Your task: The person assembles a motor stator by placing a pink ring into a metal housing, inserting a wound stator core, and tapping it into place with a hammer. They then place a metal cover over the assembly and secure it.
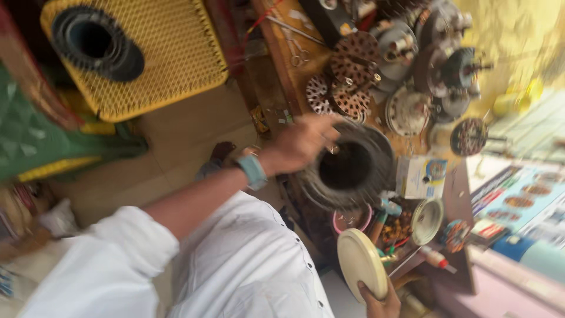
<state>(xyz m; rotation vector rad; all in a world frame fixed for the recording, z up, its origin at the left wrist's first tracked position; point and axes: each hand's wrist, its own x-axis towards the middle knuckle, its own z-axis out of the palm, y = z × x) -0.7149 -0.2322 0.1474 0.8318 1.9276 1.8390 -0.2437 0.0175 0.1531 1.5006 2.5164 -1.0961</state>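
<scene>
Dark ribbed ring (348, 166) under left hand (303, 143), cream disc (360, 264) in right hand (379, 305)

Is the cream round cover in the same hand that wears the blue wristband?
No: the cream round cover is held by the right hand, while the blue wristband is on the left hand.

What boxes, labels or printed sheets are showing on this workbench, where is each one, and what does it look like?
Small cardboard box: on the bench just right of the dark ring-shaped stator, white with a blue and yellow round mark.
Printed sheet: at the right edge, light blue with rows of round reddish pictures.
Small printed pack: below that sheet, red and white; too blurred to tell more.
</scene>
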